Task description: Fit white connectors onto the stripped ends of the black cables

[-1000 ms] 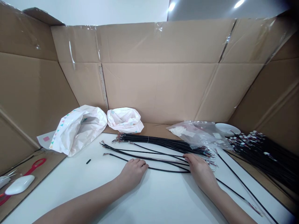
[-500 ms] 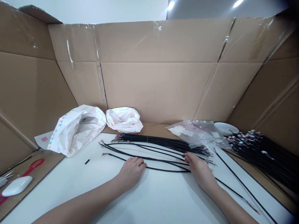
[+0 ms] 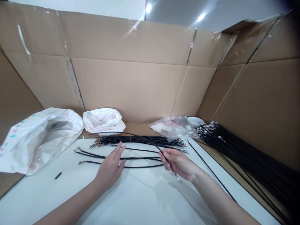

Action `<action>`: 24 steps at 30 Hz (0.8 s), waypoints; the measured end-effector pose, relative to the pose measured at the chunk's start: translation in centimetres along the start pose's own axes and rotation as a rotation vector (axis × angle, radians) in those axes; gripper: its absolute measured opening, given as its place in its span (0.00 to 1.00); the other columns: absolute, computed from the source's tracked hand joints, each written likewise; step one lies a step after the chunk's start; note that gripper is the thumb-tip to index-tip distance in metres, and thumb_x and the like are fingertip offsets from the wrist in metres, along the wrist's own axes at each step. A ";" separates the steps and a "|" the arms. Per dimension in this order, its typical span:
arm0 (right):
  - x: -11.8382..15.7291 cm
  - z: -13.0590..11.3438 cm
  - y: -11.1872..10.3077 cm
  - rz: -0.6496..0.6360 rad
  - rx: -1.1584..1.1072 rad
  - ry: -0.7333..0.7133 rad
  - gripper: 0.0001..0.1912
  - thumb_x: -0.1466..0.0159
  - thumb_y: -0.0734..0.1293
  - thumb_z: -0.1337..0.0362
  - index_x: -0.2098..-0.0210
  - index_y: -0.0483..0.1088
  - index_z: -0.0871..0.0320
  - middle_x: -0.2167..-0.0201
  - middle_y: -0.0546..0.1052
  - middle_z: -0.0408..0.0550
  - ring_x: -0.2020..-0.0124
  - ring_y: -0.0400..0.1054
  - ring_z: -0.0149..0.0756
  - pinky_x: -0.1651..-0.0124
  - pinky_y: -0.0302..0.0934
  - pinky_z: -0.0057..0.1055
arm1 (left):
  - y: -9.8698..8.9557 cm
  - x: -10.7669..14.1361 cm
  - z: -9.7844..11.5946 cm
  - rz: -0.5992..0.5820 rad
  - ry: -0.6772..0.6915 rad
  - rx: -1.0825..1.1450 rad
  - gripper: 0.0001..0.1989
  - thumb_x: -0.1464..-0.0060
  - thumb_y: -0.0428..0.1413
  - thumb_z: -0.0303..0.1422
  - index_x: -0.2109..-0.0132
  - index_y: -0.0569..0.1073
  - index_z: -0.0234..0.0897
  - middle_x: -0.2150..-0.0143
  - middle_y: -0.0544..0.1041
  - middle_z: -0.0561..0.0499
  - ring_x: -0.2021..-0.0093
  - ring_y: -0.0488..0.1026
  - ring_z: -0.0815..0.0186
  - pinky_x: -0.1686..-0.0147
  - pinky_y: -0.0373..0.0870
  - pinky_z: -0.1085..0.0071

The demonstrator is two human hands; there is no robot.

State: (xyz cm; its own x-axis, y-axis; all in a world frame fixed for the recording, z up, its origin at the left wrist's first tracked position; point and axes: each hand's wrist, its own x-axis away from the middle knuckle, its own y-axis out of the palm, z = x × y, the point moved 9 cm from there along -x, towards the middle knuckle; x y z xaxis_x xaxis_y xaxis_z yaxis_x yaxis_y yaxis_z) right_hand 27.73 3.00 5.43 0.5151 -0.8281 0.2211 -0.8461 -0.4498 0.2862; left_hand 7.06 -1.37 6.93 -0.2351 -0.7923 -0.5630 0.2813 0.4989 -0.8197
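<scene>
My right hand (image 3: 178, 163) is closed around a black cable (image 3: 150, 141), near the end where bare thin wires show below the fingers. The rest of that cable arcs up and to the left over the other cables. Fingers extended, my left hand (image 3: 110, 164) rests on or just above several loose black cables (image 3: 142, 158) and grips none of them. Their stripped ends fan out to the left of it. Behind both hands lies a tied bundle of black cables (image 3: 122, 139) with coloured wire ends.
Two white plastic bags (image 3: 63, 137) stand at the back left. A short black piece (image 3: 58, 175) lies on the white table (image 3: 131, 200). At the back right are a clear bag (image 3: 173, 128), a white bowl (image 3: 195, 121) and a large heap of cables (image 3: 246, 153). Cardboard walls (image 3: 131, 87) surround the table.
My right hand has lifted one cable off the table, turning its end towards me. My left hand has opened and moved slightly left. The view has swung right.
</scene>
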 end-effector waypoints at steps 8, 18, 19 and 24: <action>0.7 0.9 2.1 -0.150 -0.255 0.123 0.14 0.49 0.70 0.65 0.67 0.63 0.64 0.78 0.66 0.40 0.83 0.56 0.18 0.79 0.49 0.17 | -0.9 -0.2 -0.6 0.041 -0.058 -0.081 0.28 0.42 0.44 0.34 0.37 0.46 0.40 0.34 0.40 0.39 0.42 0.58 0.53 0.56 0.67 0.61; 0.8 1.0 2.5 -0.248 -0.204 0.092 0.12 0.47 0.69 0.65 0.68 0.63 0.64 0.80 0.65 0.40 0.85 0.49 0.17 0.81 0.41 0.18 | -0.5 0.0 -0.2 0.028 -0.015 -0.080 0.26 0.43 0.45 0.31 0.38 0.50 0.39 0.34 0.39 0.40 0.43 0.60 0.54 0.52 0.64 0.59; 0.8 1.1 2.3 -0.244 -0.193 0.084 0.12 0.47 0.69 0.65 0.67 0.64 0.63 0.79 0.65 0.40 0.85 0.49 0.17 0.81 0.41 0.18 | -0.5 0.1 -0.1 0.020 -0.001 -0.079 0.26 0.43 0.45 0.30 0.38 0.50 0.38 0.34 0.40 0.40 0.42 0.59 0.54 0.51 0.62 0.59; 0.5 0.3 -0.1 -0.119 -0.107 -0.021 0.14 0.47 0.70 0.61 0.64 0.65 0.60 0.76 0.66 0.42 0.82 0.52 0.19 0.79 0.45 0.18 | 0.9 0.6 0.6 -0.155 0.050 -0.065 0.17 0.44 0.44 0.27 0.48 0.66 0.38 0.41 0.61 0.45 0.44 0.61 0.58 0.46 0.57 0.57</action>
State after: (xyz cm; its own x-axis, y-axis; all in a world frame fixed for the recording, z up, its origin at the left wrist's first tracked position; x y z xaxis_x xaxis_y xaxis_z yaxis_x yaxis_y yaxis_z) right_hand 28.02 2.53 5.29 0.6070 -0.7783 0.1605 -0.7589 -0.5079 0.4075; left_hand 7.77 -1.56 5.90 -0.3174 -0.8439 -0.4326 0.1781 0.3950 -0.9012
